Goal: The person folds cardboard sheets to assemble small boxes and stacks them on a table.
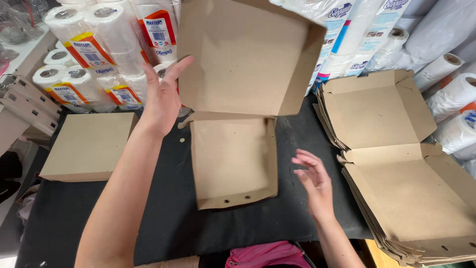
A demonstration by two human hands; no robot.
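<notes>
The black table cover (163, 218) carries all the work. On its right side lies a stack of flat box blanks (396, 164), fanned and unevenly aligned; a careless pull from it could drag several sheets off the edge. Behind stand wrapped paper rolls (94, 54), close enough to topple forward if the raised lid is pushed back hard. At left rests a closed cardboard box (87, 146). In the centre sits the open cardboard box (233, 164), its base on the cover and its lid (243, 54) tilted upward.

The left hand (161, 99) is spread wide, fingers against the lid's left edge, gripping nothing firmly. The right hand (312, 181) hovers open just right of the base, touching nothing. With only one-sided contact, the lid could twist or drop, and the side flaps could crease or fold outside the walls.
</notes>
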